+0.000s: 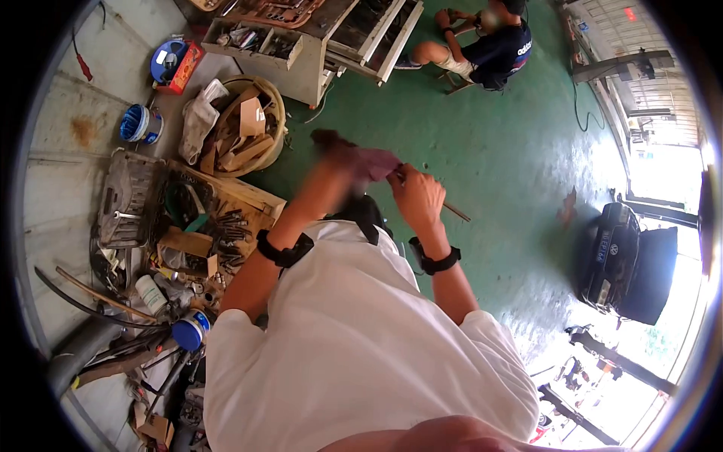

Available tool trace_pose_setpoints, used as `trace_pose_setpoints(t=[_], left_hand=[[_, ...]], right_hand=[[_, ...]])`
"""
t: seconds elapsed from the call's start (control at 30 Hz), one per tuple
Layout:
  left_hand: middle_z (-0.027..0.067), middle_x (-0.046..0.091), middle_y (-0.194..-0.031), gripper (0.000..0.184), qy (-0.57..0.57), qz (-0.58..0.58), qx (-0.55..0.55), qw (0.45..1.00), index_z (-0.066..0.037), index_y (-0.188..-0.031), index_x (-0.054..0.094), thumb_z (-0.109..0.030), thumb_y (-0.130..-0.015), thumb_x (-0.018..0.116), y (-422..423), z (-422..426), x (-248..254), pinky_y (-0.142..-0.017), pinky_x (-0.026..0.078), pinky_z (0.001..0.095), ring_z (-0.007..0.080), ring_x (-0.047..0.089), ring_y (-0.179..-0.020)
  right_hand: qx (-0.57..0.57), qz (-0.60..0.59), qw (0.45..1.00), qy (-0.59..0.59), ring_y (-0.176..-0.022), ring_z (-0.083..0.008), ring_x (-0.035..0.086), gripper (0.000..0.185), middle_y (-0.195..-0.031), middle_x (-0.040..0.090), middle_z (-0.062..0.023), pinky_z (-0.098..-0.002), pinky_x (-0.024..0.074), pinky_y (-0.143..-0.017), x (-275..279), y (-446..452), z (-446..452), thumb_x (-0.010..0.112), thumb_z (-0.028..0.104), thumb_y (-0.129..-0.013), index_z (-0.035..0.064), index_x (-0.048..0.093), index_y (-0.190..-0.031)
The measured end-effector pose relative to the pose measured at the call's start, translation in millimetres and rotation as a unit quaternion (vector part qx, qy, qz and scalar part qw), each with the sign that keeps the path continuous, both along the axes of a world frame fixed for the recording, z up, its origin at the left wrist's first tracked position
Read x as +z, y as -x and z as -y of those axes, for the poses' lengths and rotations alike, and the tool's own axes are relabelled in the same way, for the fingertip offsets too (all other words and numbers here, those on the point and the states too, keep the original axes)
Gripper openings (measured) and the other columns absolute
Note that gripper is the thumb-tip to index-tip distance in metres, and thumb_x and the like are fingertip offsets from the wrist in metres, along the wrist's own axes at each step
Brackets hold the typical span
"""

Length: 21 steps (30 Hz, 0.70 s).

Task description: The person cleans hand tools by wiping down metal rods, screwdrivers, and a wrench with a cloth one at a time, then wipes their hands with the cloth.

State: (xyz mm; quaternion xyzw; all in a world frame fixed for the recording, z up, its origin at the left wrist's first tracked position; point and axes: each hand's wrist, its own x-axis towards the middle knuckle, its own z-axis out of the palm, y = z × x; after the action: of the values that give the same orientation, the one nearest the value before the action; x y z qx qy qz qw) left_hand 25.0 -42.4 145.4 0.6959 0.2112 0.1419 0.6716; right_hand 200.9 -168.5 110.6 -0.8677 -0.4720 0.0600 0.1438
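A dark reddish cloth (pixel 376 162) stretches between my two hands in front of my white shirt. My left hand (pixel 335 169) is blurred by motion at the cloth's left end, and its fingers cannot be made out. Closed fingers of my right hand (pixel 418 197) pinch the cloth's right end. Beyond the right hand a thin brown rod (pixel 456 212) sticks out toward the lower right; whether the hand holds it is unclear. Both wrists wear black bands.
At the left are a round bin (pixel 279 113) of cardboard, an open tool case (pixel 129 197), a blue-lidded tub (pixel 190 330) and loose metal parts. A drawer cabinet (pixel 305 71) stands ahead. A seated person (pixel 493 53) is farther off; a dark car (pixel 614 256) is right.
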Motion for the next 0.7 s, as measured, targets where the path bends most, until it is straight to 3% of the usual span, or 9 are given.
trace_pose_setpoints(t=[0.07, 0.17, 0.23, 0.4, 0.5, 0.53, 0.6, 0.63, 0.7], left_hand=[[0.0176, 0.058, -0.123, 0.035, 0.115, 0.042, 0.025, 0.992, -0.001, -0.123, 0.056, -0.012, -0.089, 0.059, 1.2, -4.2, 18.6, -0.104, 0.038, 0.0348, 0.0284, 0.053, -0.115], [0.0151, 0.053, -0.125, 0.033, -0.126, 0.059, 0.033, 0.990, -0.001, -0.109, 0.057, -0.012, -0.081, 0.070, 5.9, -9.0, -14.5, -0.104, 0.037, 0.0367, 0.0304, 0.048, -0.118], [0.0116, 0.050, -0.126, 0.039, -0.341, 0.028, 0.091, 0.935, -0.005, -0.097, 0.056, -0.015, -0.069, 0.081, 6.9, -7.0, -22.8, -0.104, 0.036, 0.0419, 0.0329, 0.043, -0.121], [0.0080, 0.049, -0.135, 0.045, -0.429, 0.065, 0.211, 0.876, -0.011, -0.091, 0.054, -0.008, -0.060, 0.086, 10.3, -19.3, -22.5, -0.106, 0.032, 0.0491, 0.0353, 0.042, -0.129], [0.0074, 0.045, -0.147, 0.054, -0.499, 0.011, 0.092, 0.862, -0.016, -0.113, 0.058, -0.008, -0.065, 0.081, 9.1, -18.3, -8.3, -0.108, 0.029, 0.0520, 0.0332, 0.038, -0.137], [0.0074, 0.045, -0.147, 0.054, -0.500, 0.010, 0.095, 0.861, -0.016, -0.113, 0.058, -0.008, -0.065, 0.081, 8.8, -15.7, -10.8, -0.108, 0.029, 0.0520, 0.0332, 0.038, -0.137], [0.0057, 0.049, -0.142, 0.064, -0.571, -0.049, 0.003, 0.820, -0.020, -0.127, 0.057, -0.011, -0.068, 0.080, 7.0, -11.2, -28.9, -0.108, 0.030, 0.0516, 0.0292, 0.043, -0.133], [0.0047, 0.055, -0.130, 0.069, -0.568, -0.041, 0.012, 0.822, -0.020, -0.133, 0.056, -0.013, -0.069, 0.081, 6.7, -13.7, -37.9, -0.107, 0.032, 0.0473, 0.0264, 0.051, -0.122], [0.0044, 0.057, -0.124, 0.067, -0.560, -0.052, 0.008, 0.827, -0.020, -0.131, 0.057, -0.013, -0.069, 0.081, 16.0, -14.6, -45.3, -0.105, 0.034, 0.0456, 0.0255, 0.054, -0.117]], right_hand=[[-0.007, 0.000, 0.999, 0.033, -0.066, -0.0394, 0.066, 0.033, -0.071, 0.069, -0.0163, -0.0473, 0.0511, -0.058, 15.9, -2.6, -1.5, 0.067, 0.042, -0.089, 0.0095, 0.069, -0.082], [-0.013, -0.018, 1.000, 0.020, -0.067, -0.0390, 0.066, 0.033, -0.070, 0.068, -0.0155, -0.0467, 0.0503, -0.058, 21.6, -6.7, -2.7, 0.068, 0.042, -0.088, 0.0097, 0.070, -0.084], [-0.019, -0.081, 0.997, -0.005, -0.069, -0.0382, 0.066, 0.034, -0.072, 0.068, -0.0147, -0.0456, 0.0503, -0.059, 23.9, -3.4, -1.2, 0.068, 0.041, -0.088, 0.0075, 0.070, -0.084], [-0.040, -0.211, 0.976, -0.031, -0.073, -0.0397, 0.066, 0.030, -0.075, 0.068, -0.0168, -0.0452, 0.0509, -0.063, 11.5, 2.9, -6.0, 0.066, 0.036, -0.089, 0.0061, 0.068, -0.089], [0.012, -0.193, 0.980, -0.037, -0.071, -0.0402, 0.065, 0.025, -0.073, 0.067, -0.0169, -0.0471, 0.0512, -0.062, 19.2, 13.3, -10.0, 0.064, 0.033, -0.090, 0.0082, 0.069, -0.090], [0.038, -0.158, 0.986, -0.024, -0.069, -0.0401, 0.065, 0.023, -0.072, 0.067, -0.0169, -0.0477, 0.0513, -0.061, 22.6, 16.7, -10.6, 0.064, 0.032, -0.091, 0.0091, 0.069, -0.089], [0.067, -0.121, 0.990, -0.012, -0.068, -0.0401, 0.065, 0.022, -0.071, 0.067, -0.0168, -0.0484, 0.0514, -0.061, 24.6, 19.8, -10.0, 0.063, 0.031, -0.091, 0.0100, 0.069, -0.089], [0.079, -0.117, 0.990, -0.002, -0.066, -0.0399, 0.065, 0.022, -0.070, 0.066, -0.0166, -0.0482, 0.0514, -0.060, 24.3, 19.4, -8.4, 0.063, 0.032, -0.091, 0.0108, 0.069, -0.088], [0.089, -0.112, 0.990, 0.007, -0.065, -0.0397, 0.065, 0.023, -0.068, 0.066, -0.0163, -0.0480, 0.0514, -0.058, 25.3, 19.7, -6.5, 0.063, 0.033, -0.091, 0.0117, 0.069, -0.088]])
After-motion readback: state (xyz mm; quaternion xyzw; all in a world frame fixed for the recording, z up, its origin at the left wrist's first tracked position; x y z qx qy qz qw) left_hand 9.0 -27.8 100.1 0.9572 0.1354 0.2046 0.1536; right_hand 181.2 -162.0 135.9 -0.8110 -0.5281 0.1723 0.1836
